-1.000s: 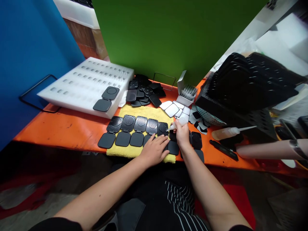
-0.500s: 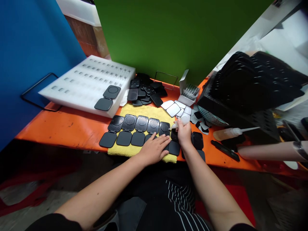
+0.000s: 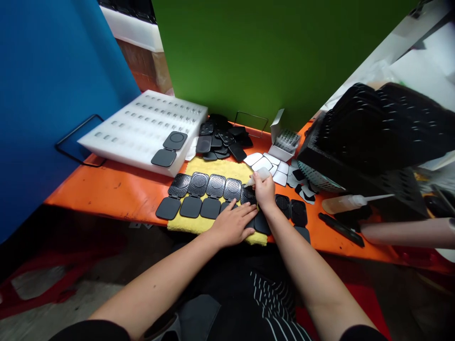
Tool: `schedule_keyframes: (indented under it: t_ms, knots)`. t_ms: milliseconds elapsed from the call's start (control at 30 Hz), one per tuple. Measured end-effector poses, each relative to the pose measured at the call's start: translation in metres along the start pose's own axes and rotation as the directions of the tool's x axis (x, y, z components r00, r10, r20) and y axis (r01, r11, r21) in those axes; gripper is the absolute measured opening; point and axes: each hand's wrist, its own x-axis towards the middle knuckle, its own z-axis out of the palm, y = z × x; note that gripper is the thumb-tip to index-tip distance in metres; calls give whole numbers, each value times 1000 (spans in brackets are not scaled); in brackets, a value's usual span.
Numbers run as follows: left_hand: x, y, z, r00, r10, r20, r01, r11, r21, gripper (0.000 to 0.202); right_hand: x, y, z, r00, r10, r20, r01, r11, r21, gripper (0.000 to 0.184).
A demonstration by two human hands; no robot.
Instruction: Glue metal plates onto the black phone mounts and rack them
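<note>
A row of several open black hinged cases (image 3: 202,194) lies on a yellow cloth (image 3: 216,166) on the orange table (image 3: 110,189). My left hand (image 3: 232,222) rests flat, fingers spread, on the lower halves of the cases at the right end of the row. My right hand (image 3: 265,192) is closed around a small white squeeze bottle (image 3: 259,175), whose tip points down at the ribbed half of a case (image 3: 248,194). Two more open cases (image 3: 292,209) lie to the right of my right wrist.
A white foam tray (image 3: 142,128) holds one open case (image 3: 169,148). A heap of black parts (image 3: 220,137), white pads (image 3: 270,163), a small white box (image 3: 284,139), stacked black trays (image 3: 377,128) and another bottle (image 3: 350,202) stand about. Another person's forearm (image 3: 405,232) lies at right.
The view has shifted, so everything sits further right and lower. My right hand with the bottle has moved slightly left over the row; my left hand stays pressed on the cases.
</note>
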Motion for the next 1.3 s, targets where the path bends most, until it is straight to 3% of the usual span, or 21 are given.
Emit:
schedule_keyframes:
  t_ms: [133,233,367,467,533,700,867,1033,1133,1300]
  knots:
    - [0,-1,0,1000,-1,3,1,1000,-19,54,0,-1,-2,993,-118,31,121,977,-177,34]
    - [0,-1,1,1000,-3,1,3,999,-33,53,4,-2,-5,989,-146,5,143,959,-244,35]
    - [0,-1,0,1000,8,-1,-8,999,-49,52,7,3,-7,998,-1,-58,-1,999,-39,36]
    - [-6,-3,-5,1000,14,-18,-15,999,-51,51,3,4,-4,991,134,0,-132,977,167,36]
    - [-12,-6,-9,999,-20,-45,18,999,-41,48,-3,2,0,988,138,64,-149,967,205,35]
    - [-27,-19,-15,983,-159,-92,160,987,2,45,-20,-8,9,993,24,118,-25,1000,2,35]
    - [-30,-22,-16,984,-153,-90,156,987,27,46,-24,-13,10,983,-142,115,165,960,-226,33]
    - [-29,-22,-16,984,-146,-104,150,988,32,48,-21,-14,9,973,-191,128,220,938,-267,31]
    - [-30,-23,-16,982,-154,-110,158,987,30,46,-17,-11,9,986,-141,85,155,967,-201,32]
    - [-30,-23,-15,981,-160,-108,164,986,33,46,-4,-7,20,993,100,70,-109,985,133,36]
